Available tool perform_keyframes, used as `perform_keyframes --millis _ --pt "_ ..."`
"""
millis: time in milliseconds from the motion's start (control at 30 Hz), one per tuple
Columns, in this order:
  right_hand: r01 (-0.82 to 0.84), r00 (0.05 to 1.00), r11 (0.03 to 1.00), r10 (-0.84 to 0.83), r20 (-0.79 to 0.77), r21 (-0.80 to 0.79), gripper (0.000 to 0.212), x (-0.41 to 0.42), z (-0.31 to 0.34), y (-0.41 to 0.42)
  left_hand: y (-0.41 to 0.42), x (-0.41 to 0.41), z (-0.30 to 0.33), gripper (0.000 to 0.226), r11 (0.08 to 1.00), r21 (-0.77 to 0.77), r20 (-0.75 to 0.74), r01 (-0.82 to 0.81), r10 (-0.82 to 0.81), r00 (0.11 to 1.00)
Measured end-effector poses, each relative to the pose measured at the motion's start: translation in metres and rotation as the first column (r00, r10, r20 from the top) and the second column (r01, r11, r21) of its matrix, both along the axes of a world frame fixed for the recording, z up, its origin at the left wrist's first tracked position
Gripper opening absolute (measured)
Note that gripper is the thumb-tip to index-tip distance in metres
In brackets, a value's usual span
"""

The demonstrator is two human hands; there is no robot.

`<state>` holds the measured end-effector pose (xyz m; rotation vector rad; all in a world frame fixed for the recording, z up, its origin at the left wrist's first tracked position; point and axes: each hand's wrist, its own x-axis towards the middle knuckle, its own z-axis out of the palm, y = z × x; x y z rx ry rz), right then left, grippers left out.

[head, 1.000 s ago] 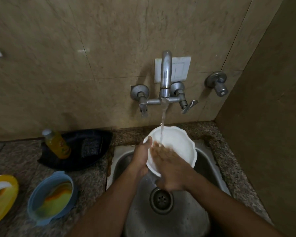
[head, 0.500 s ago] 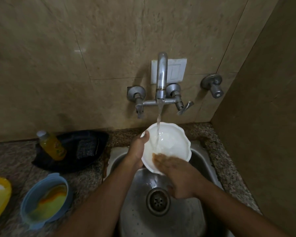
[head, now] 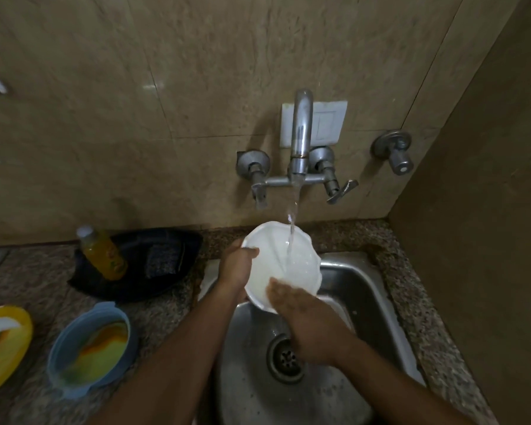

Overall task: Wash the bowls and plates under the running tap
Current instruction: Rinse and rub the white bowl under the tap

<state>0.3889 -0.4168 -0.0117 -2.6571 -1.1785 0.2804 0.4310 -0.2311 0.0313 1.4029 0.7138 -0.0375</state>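
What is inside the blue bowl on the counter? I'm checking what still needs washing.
The blue bowl holds smeared yellow-green and orange residue across its inside. Nothing else shows in it; the image is too blurry to identify the residue.

white scalloped bowl [head: 298, 265] under tap stream

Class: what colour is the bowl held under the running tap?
White, with a scalloped rim; the bowl shows clearly in the head view.

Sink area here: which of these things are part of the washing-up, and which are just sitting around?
Part of the job:
white bowl, gripped by the left hand, rubbed by the right hand
running tap
steel sink
blue bowl and yellow plate, both dirty, waiting

Just lying about:
yellow bottle
black tray
wall switch
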Motion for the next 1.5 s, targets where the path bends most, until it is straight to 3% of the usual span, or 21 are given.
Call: perform_keyframes --millis 100,167,267,400,567,700,767,900,1033,1133,1233,1300,1367,1433,1500 --pt "0.017 0.991 1.0 -0.015 0.134 -0.018 0.092 0.019 -0.003 -0.019 -0.001 -0.011 0.002 0.046 1.0 0.002 0.004 -0.01 0.01 1.0" --pt "0.107 0.989 0.993 -0.102 0.111 -0.046 0.091 0.015 0.004 -0.008 -0.005 -0.013 0.004 0.044 0.999 0.038 0.002 -0.016 0.016 1.0" --pt "0.036 0.999 0.998 -0.034 0.037 -0.054 0.096 -0.007 -0.006 0.001 -0.001 -0.01 0.008 0.04 0.997 0.071 0.012 -0.031 0.03 0.999" --pt "0.107 0.986 0.991 -0.096 0.135 -0.081 0.085 0.011 -0.006 -0.02 -0.003 -0.02 0.0 0.045 0.995 0.082 -0.009 -0.064 0.065 0.998" --pt "-0.006 1.0 0.998 0.005 -0.021 -0.07 0.101 -0.012 -0.011 -0.005 -0.003 -0.019 -0.002 0.044 0.988 0.131 -0.04 -0.077 0.083 0.996" --pt "0.119 0.991 0.989 -0.113 0.077 -0.093 0.092 0.009 -0.009 -0.016 -0.004 -0.025 -0.007 0.039 0.992 0.124 -0.056 -0.03 0.037 0.998" --pt "0.107 0.994 0.989 -0.104 0.042 -0.102 0.096 0.003 -0.009 -0.008 0.0 -0.021 -0.006 0.035 0.989 0.144 -0.067 -0.027 0.037 0.997" --pt "0.028 0.996 0.999 -0.03 -0.081 -0.023 0.079 -0.004 -0.015 -0.026 0.004 -0.024 -0.01 0.023 0.985 0.166 -0.129 0.047 -0.026 0.991" --pt "0.213 0.968 0.973 -0.222 -0.118 -0.088 0.093 0.026 -0.001 -0.002 -0.017 -0.036 -0.023 0.021 0.993 0.015 -0.206 0.117 -0.111 0.972" --pt "0.101 0.969 0.991 -0.119 -0.217 -0.093 0.103 0.01 0.009 0.015 -0.018 -0.035 -0.026 0.033 0.987 -0.052 -0.193 0.149 -0.157 0.969" --pt "0.091 0.979 0.981 -0.119 -0.163 -0.169 0.077 0.008 0.007 -0.008 -0.018 -0.037 -0.031 0.025 0.986 -0.09 -0.174 0.141 -0.155 0.973" --pt "0.191 0.977 0.954 -0.208 -0.049 -0.23 0.078 0.019 -0.001 -0.007 -0.023 -0.037 -0.029 0.021 0.984 -0.115 -0.161 0.137 -0.154 0.975" --pt "0.199 0.972 0.964 -0.217 -0.089 -0.177 0.09 0.017 -0.007 0.013 -0.025 -0.032 -0.026 0.027 0.979 -0.11 -0.122 0.172 -0.185 0.975" --pt "0.125 0.972 0.99 -0.135 -0.192 -0.064 0.073 0.012 -0.007 0.021 -0.022 -0.027 -0.025 0.034 0.971 -0.105 -0.068 0.214 -0.222 0.973" --pt "0.052 0.991 0.997 -0.044 -0.126 0.061 0.059 0.016 0.004 0.0 -0.015 -0.027 -0.026 0.035 0.965 -0.124 -0.034 0.229 -0.235 0.971"
